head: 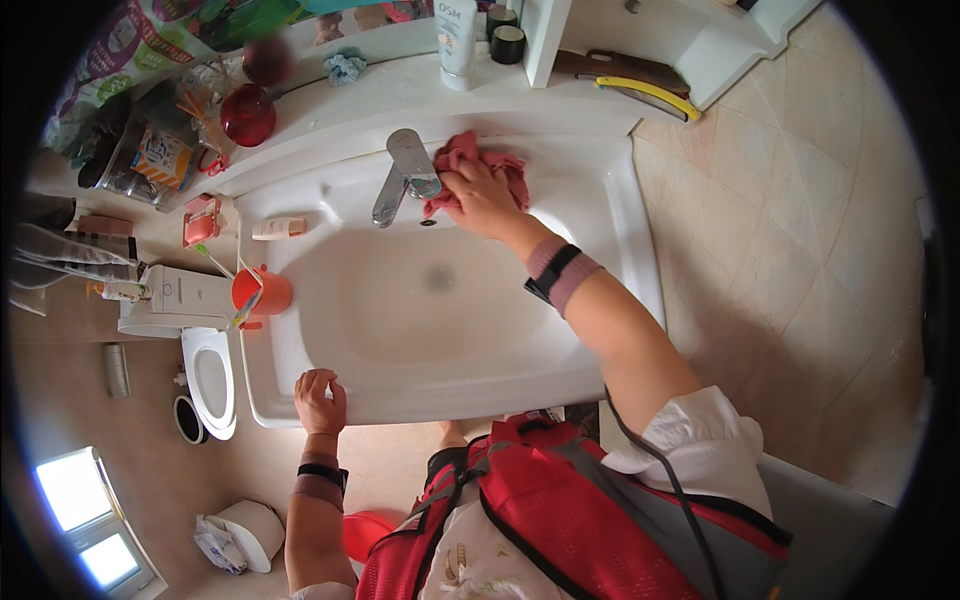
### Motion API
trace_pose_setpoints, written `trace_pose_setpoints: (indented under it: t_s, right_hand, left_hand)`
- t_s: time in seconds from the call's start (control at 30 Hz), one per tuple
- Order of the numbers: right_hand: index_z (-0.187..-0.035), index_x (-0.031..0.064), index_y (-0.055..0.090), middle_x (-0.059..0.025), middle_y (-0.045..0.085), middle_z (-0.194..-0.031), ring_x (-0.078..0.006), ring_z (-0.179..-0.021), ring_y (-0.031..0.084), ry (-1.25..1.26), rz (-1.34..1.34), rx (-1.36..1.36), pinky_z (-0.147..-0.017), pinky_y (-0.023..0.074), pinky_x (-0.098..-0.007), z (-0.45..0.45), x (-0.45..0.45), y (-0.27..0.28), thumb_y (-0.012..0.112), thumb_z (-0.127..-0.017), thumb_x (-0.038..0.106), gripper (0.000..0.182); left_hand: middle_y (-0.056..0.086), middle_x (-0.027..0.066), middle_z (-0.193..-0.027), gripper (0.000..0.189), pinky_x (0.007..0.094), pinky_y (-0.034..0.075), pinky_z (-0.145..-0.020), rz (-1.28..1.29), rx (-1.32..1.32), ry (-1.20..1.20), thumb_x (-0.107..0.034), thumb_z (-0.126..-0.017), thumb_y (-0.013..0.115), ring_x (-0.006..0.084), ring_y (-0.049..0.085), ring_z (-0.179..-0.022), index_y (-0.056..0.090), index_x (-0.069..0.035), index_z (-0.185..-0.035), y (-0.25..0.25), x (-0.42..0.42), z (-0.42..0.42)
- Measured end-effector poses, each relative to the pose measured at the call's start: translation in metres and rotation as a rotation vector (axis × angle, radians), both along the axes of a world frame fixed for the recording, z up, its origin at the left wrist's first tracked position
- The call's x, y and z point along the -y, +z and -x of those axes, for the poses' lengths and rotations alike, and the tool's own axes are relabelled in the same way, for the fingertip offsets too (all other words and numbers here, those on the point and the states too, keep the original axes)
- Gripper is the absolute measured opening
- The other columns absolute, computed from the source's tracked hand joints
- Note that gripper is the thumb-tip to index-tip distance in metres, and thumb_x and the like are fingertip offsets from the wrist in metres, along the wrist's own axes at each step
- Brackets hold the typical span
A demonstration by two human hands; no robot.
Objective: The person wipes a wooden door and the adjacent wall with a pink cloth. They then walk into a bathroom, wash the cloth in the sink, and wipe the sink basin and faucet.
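A white washbasin [450, 375] spans the middle of the view, with a cloudy patch of water or shallow wet bottom around its dark drain [440, 278]. My right hand [480, 196] presses a crumpled red cloth [512, 169] onto the basin's back ledge, just right of the chrome faucet [403, 161]. Part of the cloth lies hidden under the fingers. At the front left rim rests my left hand [321, 397], its fingers curled loosely over the edge and no object visible in it. The faucet's lever points toward the front left.
On the basin's left side stand an orange cup [271, 291] with toothbrushes and a small bottle [279, 228]. A pink soap dish [201, 221] is beside them. The back shelf holds a white tube [456, 45], a red round container [248, 115] and a yellow-handled razor [652, 93]. A toilet [210, 375] stands left.
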State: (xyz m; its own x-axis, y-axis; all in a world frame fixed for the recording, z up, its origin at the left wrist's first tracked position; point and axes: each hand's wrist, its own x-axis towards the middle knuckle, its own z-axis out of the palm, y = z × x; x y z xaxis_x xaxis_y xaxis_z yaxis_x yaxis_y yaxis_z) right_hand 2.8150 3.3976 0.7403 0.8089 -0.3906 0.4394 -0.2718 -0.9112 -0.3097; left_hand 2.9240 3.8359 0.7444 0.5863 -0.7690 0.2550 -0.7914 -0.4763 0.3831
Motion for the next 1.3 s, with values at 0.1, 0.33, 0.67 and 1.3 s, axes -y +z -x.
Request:
trace_pose_setpoints:
  t_s: [0.1,0.33,0.67,1.3]
  right_hand:
    - [-0.12,0.0178,0.057,-0.0091,0.053,-0.13,-0.0322,-0.123,0.05,-0.14,0.064,-0.196,-0.099,0.0369,-0.0604,-0.019,-0.004,-0.009,0.069,-0.083,0.031,0.041]
    - [-0.103,0.0204,0.066,-0.0024,0.06,-0.112,-0.0294,-0.111,0.055,-0.107,0.111,-0.204,-0.094,0.0407,-0.0518,0.055,0.05,-0.001,0.071,-0.074,0.027,0.03]
    - [-0.109,0.0174,0.063,-0.0053,0.059,-0.117,-0.0322,-0.112,0.054,-0.871,0.124,-0.303,-0.091,0.0393,-0.0555,0.096,0.07,-0.012,0.068,-0.081,0.029,0.031]
    - [-0.114,0.0196,0.062,-0.0039,0.059,-0.123,-0.0263,-0.121,0.053,-0.409,0.168,-0.237,-0.095,0.0437,-0.0506,0.099,0.088,-0.005,0.074,-0.074,0.027,0.042]
  left_hand:
    - [0.064,0.0095,-0.085,0.008,0.0443,0.048,-0.078,0.009,-0.013,-0.016,-0.002,-0.075,0.06,0.0326,0.061,-0.083,0.061,-0.006,-0.081,-0.002,0.004,-0.002]
    - [0.064,0.0103,-0.085,0.008,0.0447,0.049,-0.079,0.021,0.002,-0.01,-0.001,-0.075,0.06,0.0335,0.06,-0.084,0.061,-0.006,-0.081,-0.006,-0.006,-0.004]
    - [0.065,0.0109,-0.088,0.008,0.0448,0.05,-0.08,0.036,-0.027,0.023,-0.002,-0.076,0.06,0.0338,0.062,-0.087,0.062,-0.006,-0.083,0.0,-0.002,0.002]
    - [0.065,0.01,-0.086,0.01,0.0438,0.05,-0.081,0.048,-0.024,0.033,0.0,-0.075,0.06,0.0332,0.062,-0.086,0.062,-0.006,-0.082,0.001,-0.003,0.0]
